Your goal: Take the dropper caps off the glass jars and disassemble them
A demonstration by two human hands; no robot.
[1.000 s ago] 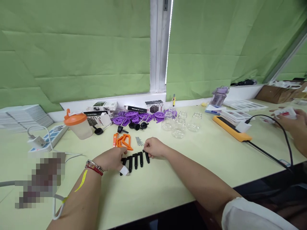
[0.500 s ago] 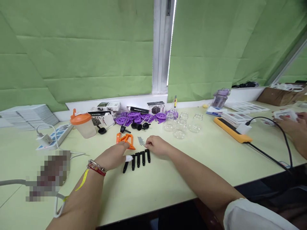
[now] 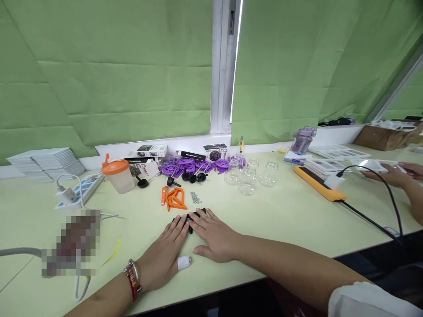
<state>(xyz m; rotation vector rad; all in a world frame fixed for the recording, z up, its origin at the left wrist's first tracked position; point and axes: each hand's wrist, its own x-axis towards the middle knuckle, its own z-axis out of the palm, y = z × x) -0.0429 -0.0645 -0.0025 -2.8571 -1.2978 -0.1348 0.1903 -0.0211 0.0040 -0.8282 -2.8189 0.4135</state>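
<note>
My left hand (image 3: 167,250) lies flat, fingers stretched over the black L-shaped pieces (image 3: 191,229); its thumb wears a white wrap. My right hand (image 3: 214,235) rests flat beside it, fingertips on the same pieces, a ring on one finger. Both hands hide most of the black pieces, so only their upper ends and one stem show. Just beyond lie several orange plastic pieces (image 3: 176,201) and a small group of metal screws (image 3: 194,197). Farther back sit black knob-like parts (image 3: 191,177) and a heap of purple plastic parts (image 3: 187,166).
An orange-lidded cup (image 3: 121,178) and a power strip (image 3: 84,189) stand left, near stacked white sheets (image 3: 46,164). Clear bottles (image 3: 247,178) stand right of centre. An orange power strip (image 3: 319,184) trails a black cable. At far right, another person's hands (image 3: 393,174) hold a clear-and-white item.
Both my hands have drawn nearer and laid flat over the row of black pieces, covering them. The left hand has come off the orange pieces. The other person's hands have shifted.
</note>
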